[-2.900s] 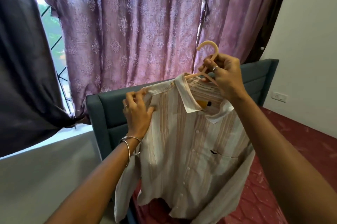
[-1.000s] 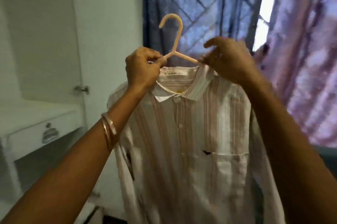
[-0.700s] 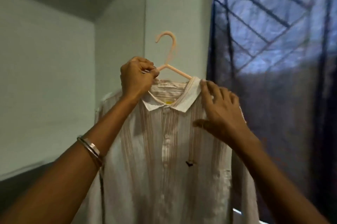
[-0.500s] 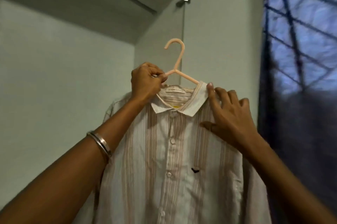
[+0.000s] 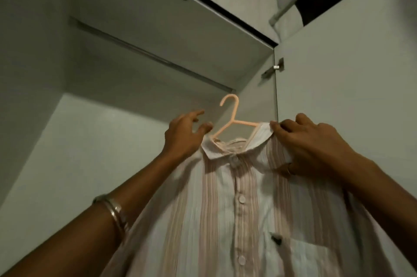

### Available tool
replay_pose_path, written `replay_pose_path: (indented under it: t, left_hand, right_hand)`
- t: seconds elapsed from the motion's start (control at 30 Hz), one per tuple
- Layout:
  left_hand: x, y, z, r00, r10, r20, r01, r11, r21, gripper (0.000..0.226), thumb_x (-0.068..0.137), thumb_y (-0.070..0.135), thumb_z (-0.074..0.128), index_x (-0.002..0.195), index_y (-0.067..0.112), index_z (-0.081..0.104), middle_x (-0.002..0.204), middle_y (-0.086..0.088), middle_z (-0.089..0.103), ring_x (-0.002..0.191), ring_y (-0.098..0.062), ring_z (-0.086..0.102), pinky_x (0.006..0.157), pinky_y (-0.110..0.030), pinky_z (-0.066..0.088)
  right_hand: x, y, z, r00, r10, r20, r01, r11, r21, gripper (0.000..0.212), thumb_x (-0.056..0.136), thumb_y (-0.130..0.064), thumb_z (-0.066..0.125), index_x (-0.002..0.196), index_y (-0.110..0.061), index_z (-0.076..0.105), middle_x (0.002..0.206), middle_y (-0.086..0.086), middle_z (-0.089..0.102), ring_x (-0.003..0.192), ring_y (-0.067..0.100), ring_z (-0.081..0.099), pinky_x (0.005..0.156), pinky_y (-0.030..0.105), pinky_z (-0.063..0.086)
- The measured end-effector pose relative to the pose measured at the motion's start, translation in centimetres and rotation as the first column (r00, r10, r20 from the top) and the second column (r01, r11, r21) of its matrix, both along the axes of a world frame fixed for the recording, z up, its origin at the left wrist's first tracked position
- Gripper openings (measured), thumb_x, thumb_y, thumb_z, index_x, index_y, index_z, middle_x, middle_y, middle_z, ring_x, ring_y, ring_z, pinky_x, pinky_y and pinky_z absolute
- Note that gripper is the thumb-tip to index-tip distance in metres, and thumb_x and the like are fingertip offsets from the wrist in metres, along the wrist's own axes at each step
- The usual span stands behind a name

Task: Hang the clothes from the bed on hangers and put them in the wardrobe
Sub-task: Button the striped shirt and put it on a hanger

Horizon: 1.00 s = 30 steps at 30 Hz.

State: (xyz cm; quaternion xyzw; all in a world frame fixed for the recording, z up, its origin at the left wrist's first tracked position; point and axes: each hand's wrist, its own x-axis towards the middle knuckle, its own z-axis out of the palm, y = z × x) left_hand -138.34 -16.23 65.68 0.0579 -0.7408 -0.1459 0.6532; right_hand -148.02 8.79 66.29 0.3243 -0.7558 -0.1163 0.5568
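the striped shirt (image 5: 237,209) hangs on a peach hanger (image 5: 234,123), raised just below the wardrobe rail (image 5: 146,52). the right hand (image 5: 311,143) pinches the shirt's collar; the left hand (image 5: 185,134), fingers apart, touches its other shoulder.

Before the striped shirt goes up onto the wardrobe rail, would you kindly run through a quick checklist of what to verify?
1. Hanger inside the striped shirt collar: ok.
2. Hook over the wardrobe rail: not ok, it is below the rail.
3. Right hand grips the shirt's shoulder: ok.
4. Left hand holding the hanger: not ok, fingers spread beside it.
5. Rail bare where visible: ok.
6. Shirt buttoned: ok where visible.
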Motion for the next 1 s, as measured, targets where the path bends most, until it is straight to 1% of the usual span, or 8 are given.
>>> replay_pose_path:
  t: [0.13, 0.23, 0.37, 0.5, 0.6, 0.7, 0.87, 1.0]
  left_hand:
    - [-1.4, -3.6, 1.1, 0.983, 0.179, -0.052, -0.183, 0.978, -0.096, 0.024, 0.087, 0.041, 0.061, 0.105, 0.027, 0.066, 0.112, 0.003, 0.061, 0.102, -0.017, 0.057, 0.092, -0.045, 0.046]
    - [-2.2, -7.1, 0.1, 0.964, 0.264, -0.034, -0.266, 0.961, -0.074, 0.014, 0.088, 0.038, 0.06, 0.092, 0.027, 0.068, 0.102, 0.004, 0.062, 0.091, -0.015, 0.06, 0.088, -0.042, 0.048]
    - [-4.2, -12.5, 0.6, 0.953, 0.302, -0.009, -0.302, 0.953, -0.012, 0.016, 0.087, 0.038, 0.061, 0.088, 0.025, 0.07, 0.094, 0.007, 0.064, 0.079, -0.008, 0.06, 0.079, -0.032, 0.05]
    - [-6.7, -16.8, 3.4, 0.972, 0.23, 0.056, -0.226, 0.972, -0.067, 0.018, 0.088, 0.037, 0.061, 0.099, 0.026, 0.069, 0.094, 0.011, 0.068, 0.077, -0.001, 0.058, 0.071, -0.021, 0.044]
    - [-8.5, -18.9, 6.1, 0.977, 0.201, 0.066, -0.19, 0.972, -0.135, 0.033, 0.088, 0.039, 0.061, 0.119, 0.028, 0.061, 0.102, 0.009, 0.066, 0.087, -0.005, 0.06, 0.078, -0.022, 0.047]
    - [-10.0, -20.5, 8.8, 0.979, 0.189, 0.079, -0.171, 0.967, -0.191, 0.045, 0.089, 0.039, 0.06, 0.132, 0.031, 0.051, 0.117, 0.005, 0.063, 0.101, -0.01, 0.058, 0.088, -0.027, 0.047]
    - [-11.8, -22.7, 13.1, 0.97, 0.227, 0.082, -0.198, 0.942, -0.27, 0.052, 0.09, 0.032, 0.061, 0.139, 0.03, 0.043, 0.132, 0.001, 0.056, 0.117, -0.015, 0.053, 0.098, -0.033, 0.045]
    - [-13.4, -24.3, 14.4, 0.975, 0.213, 0.059, -0.185, 0.933, -0.308, 0.053, 0.09, 0.029, 0.061, 0.14, 0.028, 0.042, 0.136, 0.0, 0.052, 0.121, -0.015, 0.051, 0.101, -0.033, 0.044]
  right_hand:
    - [-3.9, -0.7, 7.0, 0.988, -0.133, -0.076, 0.122, 0.984, -0.132, 0.093, 0.071, -0.071, 0.06, 0.142, -0.022, 0.027, 0.137, -0.006, 0.044, 0.124, 0.021, 0.037, 0.072, 0.034, 0.042]
    - [-5.4, -1.8, 10.7, 0.987, -0.117, -0.113, 0.086, 0.966, -0.245, 0.08, 0.068, -0.066, 0.069, 0.13, -0.024, 0.041, 0.129, -0.006, 0.052, 0.121, 0.023, 0.041, 0.078, 0.039, 0.046]
    - [-7.3, -6.6, 15.3, 0.984, -0.084, -0.158, 0.018, 0.924, -0.381, 0.076, 0.066, -0.055, 0.078, 0.126, -0.018, 0.049, 0.13, 0.002, 0.052, 0.123, 0.029, 0.04, 0.083, 0.045, 0.044]
    - [-10.0, -12.8, 18.0, 0.99, -0.077, -0.122, 0.024, 0.92, -0.392, 0.073, 0.067, -0.054, 0.078, 0.126, -0.019, 0.052, 0.13, 0.007, 0.053, 0.127, 0.031, 0.039, 0.086, 0.049, 0.044]
    - [-12.6, -17.2, 19.2, 0.992, -0.098, -0.076, 0.065, 0.934, -0.35, 0.063, 0.072, -0.05, 0.075, 0.123, -0.022, 0.053, 0.126, 0.005, 0.054, 0.125, 0.03, 0.041, 0.088, 0.049, 0.045]
    - [-15.1, -21.2, 20.7, 0.99, -0.112, -0.086, 0.074, 0.929, -0.363, 0.063, 0.074, -0.048, 0.074, 0.126, -0.021, 0.05, 0.126, 0.002, 0.054, 0.124, 0.028, 0.041, 0.086, 0.046, 0.044]
    - [-17.5, -26.4, 24.0, 0.988, -0.109, -0.106, 0.06, 0.92, -0.387, 0.06, 0.076, -0.049, 0.071, 0.125, -0.024, 0.051, 0.126, -0.001, 0.055, 0.121, 0.026, 0.042, 0.087, 0.047, 0.041]
    - [-18.3, -29.7, 26.7, 0.983, -0.132, -0.125, 0.078, 0.926, -0.369, 0.057, 0.077, -0.05, 0.07, 0.125, -0.025, 0.052, 0.128, -0.003, 0.055, 0.122, 0.024, 0.042, 0.091, 0.049, 0.038]
